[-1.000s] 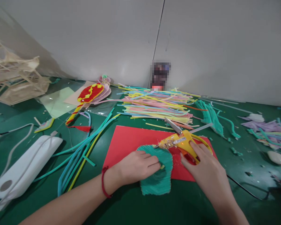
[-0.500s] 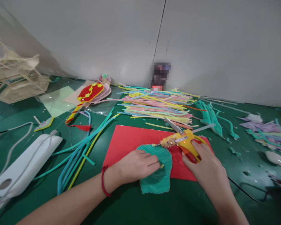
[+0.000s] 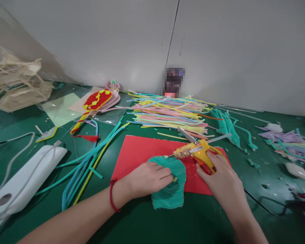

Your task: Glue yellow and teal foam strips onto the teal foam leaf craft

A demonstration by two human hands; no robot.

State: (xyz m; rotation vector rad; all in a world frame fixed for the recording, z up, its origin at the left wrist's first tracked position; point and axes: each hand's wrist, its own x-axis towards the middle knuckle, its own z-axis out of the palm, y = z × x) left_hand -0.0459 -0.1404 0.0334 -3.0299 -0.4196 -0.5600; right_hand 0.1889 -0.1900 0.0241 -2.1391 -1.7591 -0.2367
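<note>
My left hand (image 3: 152, 177) is closed over a teal ribbed panel (image 3: 169, 200) with an uneven outline. A short yellow piece of pipe cleaner (image 3: 175, 179) pokes out at its fingertips. My right hand (image 3: 220, 179) is wrapped round the handle of a yellow hot glue gun (image 3: 202, 150), a clear glue stick (image 3: 220, 137) sticking out of its back. The gun's nozzle points left, at the panel's top edge, where a small yellowish bit shows. Scissors (image 3: 187, 135) lie partly hidden behind the gun. Under all this is a red sheet (image 3: 139, 149).
Behind the sheet lies a pile of pastel pipe cleaners (image 3: 167, 113). To the left are loose teal and blue stems (image 3: 91, 162), a white power strip (image 3: 27, 179), a red-and-yellow fan (image 3: 98, 100) and a wooden stick frame (image 3: 17, 84). Scraps (image 3: 284, 139) and a white mouse (image 3: 296, 170) are at right.
The whole view shifts very slightly. Both hands, the glue gun and the teal panel keep practically the same positions.
</note>
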